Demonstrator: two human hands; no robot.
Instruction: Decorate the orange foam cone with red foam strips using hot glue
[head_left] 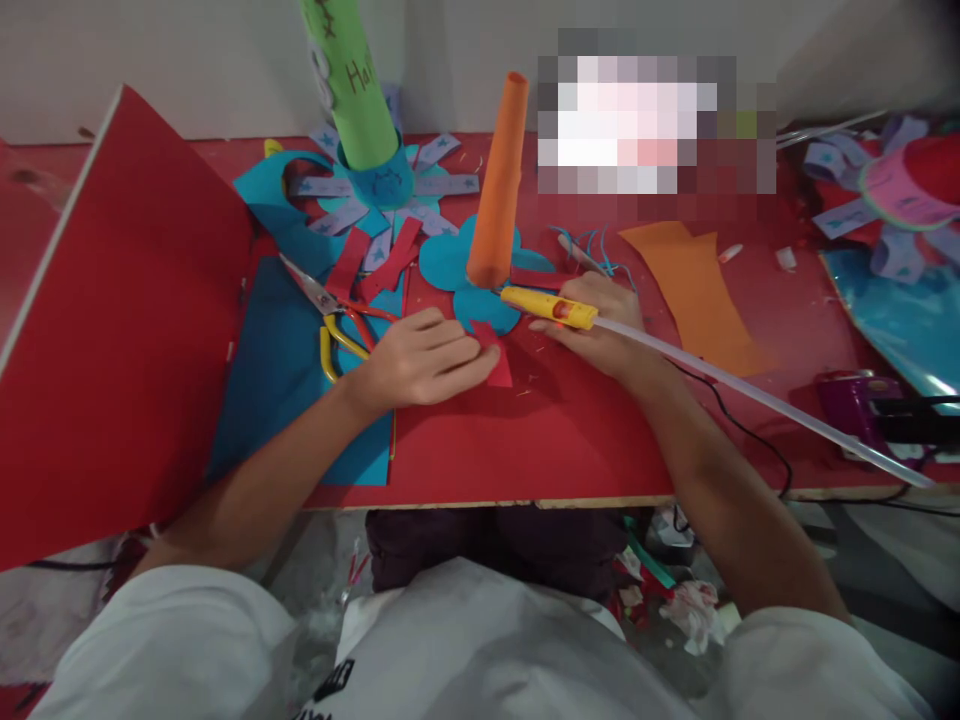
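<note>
Cloth shirt (pixel 480 650), left hand (pixel 426 358) pinching red paper strip (pixel 500 368), right hand (pixel 609 325) gripping glue gun (pixel 541 305)

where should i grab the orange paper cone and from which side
I'd close the fingers around the middle of the orange paper cone, coming from the left. It stands nearly upright on the blue petal shape and narrows toward the top, while the right hand holds the yellow glue gun near its base on the right.
</note>
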